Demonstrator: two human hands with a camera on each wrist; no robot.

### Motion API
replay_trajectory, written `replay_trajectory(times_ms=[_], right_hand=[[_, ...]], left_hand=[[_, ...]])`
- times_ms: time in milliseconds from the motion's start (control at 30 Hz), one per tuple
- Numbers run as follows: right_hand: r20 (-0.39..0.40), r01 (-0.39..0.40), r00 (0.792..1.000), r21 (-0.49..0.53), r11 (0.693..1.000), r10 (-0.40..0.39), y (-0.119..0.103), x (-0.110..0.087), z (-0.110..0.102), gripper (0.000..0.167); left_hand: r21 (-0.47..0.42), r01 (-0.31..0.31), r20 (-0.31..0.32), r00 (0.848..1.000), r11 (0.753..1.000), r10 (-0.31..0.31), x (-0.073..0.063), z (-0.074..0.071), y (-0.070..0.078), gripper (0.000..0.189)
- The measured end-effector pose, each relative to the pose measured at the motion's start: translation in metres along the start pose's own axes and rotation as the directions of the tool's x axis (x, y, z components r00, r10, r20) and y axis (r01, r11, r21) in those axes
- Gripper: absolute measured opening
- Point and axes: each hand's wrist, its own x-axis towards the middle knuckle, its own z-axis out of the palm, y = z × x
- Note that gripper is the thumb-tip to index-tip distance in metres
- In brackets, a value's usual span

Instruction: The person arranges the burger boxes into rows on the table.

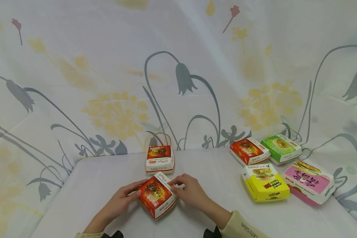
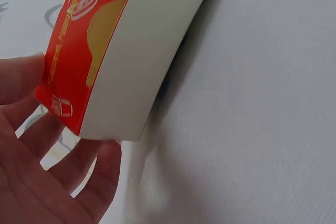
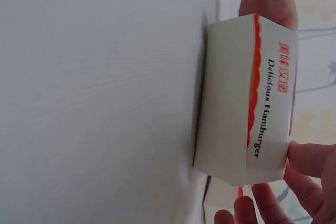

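The left hand (image 1: 122,199) and right hand (image 1: 191,192) grip opposite sides of a red burger box (image 1: 156,195), left of centre at the white bench (image 1: 211,168), just in front of a similar box (image 1: 160,160).

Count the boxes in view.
6: front red box held by left hand and right hand; rear red box behind it; at right, third red box, green box, yellow box and pink box. None seems hidden.

Free room along left tabletop (image 1: 83,185), rear box (image 1: 159,157) blocking beyond held box (image 1: 157,195)
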Motion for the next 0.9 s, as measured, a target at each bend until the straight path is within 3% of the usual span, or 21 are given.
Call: replay_trajectory(times_ms=[233,500,900], right_hand=[[0.022,-0.062,0.998,0.066,0.996,0.06,0.0,-0.001,-0.001,0.023],[0.091,-0.083,0.993,0.097,0.992,0.075,0.001,-0.002,-0.006,0.034],[0.112,-0.024,0.994,0.133,0.991,0.009,0.008,0.015,-0.006,0.04]], left_hand=[[-0.024,0.117,-0.077,0.99,0.993,-0.118,0.004,0.011,0.006,0.047],[-0.057,0.159,-0.182,0.969,0.986,-0.167,0.014,0.026,0.001,0.047],[-0.04,0.092,-0.081,0.992,0.995,-0.095,0.019,0.019,0.003,0.047]])
